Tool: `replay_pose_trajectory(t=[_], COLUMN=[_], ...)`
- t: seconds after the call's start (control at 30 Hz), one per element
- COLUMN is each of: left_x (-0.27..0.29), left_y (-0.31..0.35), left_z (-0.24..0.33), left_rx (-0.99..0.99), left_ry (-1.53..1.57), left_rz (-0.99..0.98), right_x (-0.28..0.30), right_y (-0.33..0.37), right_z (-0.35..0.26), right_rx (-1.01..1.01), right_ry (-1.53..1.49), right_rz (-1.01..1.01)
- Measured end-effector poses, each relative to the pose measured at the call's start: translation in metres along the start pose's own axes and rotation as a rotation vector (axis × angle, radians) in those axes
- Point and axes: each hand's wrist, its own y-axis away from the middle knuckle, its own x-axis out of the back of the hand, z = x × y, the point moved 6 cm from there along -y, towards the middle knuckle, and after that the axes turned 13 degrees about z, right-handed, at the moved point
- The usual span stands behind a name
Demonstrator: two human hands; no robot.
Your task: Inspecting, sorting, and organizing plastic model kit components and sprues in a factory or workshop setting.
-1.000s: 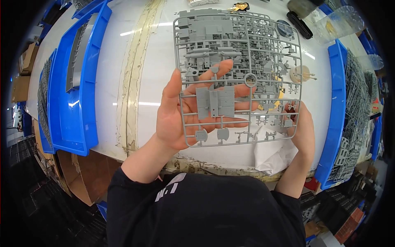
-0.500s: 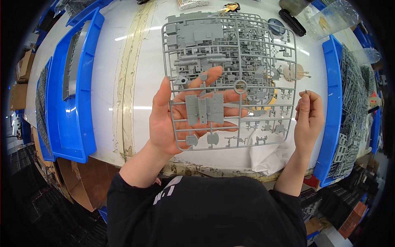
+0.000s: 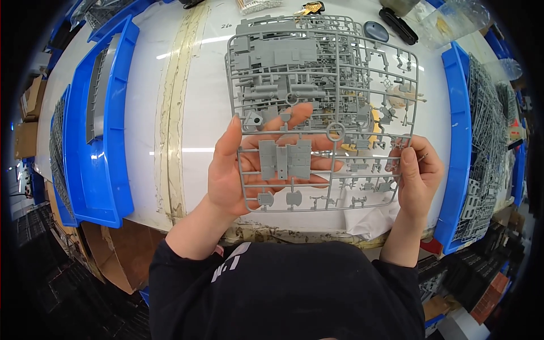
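A grey plastic model-kit sprue [image 3: 335,132], a flat frame full of small parts, is held up in front of me over the table. My left hand [image 3: 226,175] supports its left part from behind, with the thumb by the left edge and the fingers spread behind the parts. At the lower right edge, my right hand [image 3: 418,175] pinches the frame, thumb in front. A thin, small pointed item [image 3: 424,156] pokes out from the right hand's fingers; its kind is hard to make out. More grey sprues [image 3: 354,25] show on the table behind, partly hidden.
Blue bins [image 3: 116,170] with grey pieces stand at the left, and another blue bin [image 3: 453,147] full of sprues at the right. A white cloth [image 3: 368,222] lies by the near edge. At the back are a dark oval object [image 3: 376,32], a black case [image 3: 398,26] and clear plastic [image 3: 456,25].
My right hand, apart from the sprue before, has moved down and left onto its right edge. The sprue has shifted slightly right and toward me, with my left hand still behind it.
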Motion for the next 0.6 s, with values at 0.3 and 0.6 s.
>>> replay_pose_trajectory(t=[0.3,0.6], left_x=[0.002,0.003], left_y=[-0.002,-0.004], left_z=[0.005,0.008], left_rx=[-0.079,-0.107], left_ry=[0.173,0.243], left_rz=[-0.045,-0.033], right_x=[0.001,0.001], right_y=[0.003,0.004], right_z=[-0.005,-0.010], right_rx=[0.013,-0.021], right_ry=[-0.034,-0.096], right_rz=[-0.002,0.011])
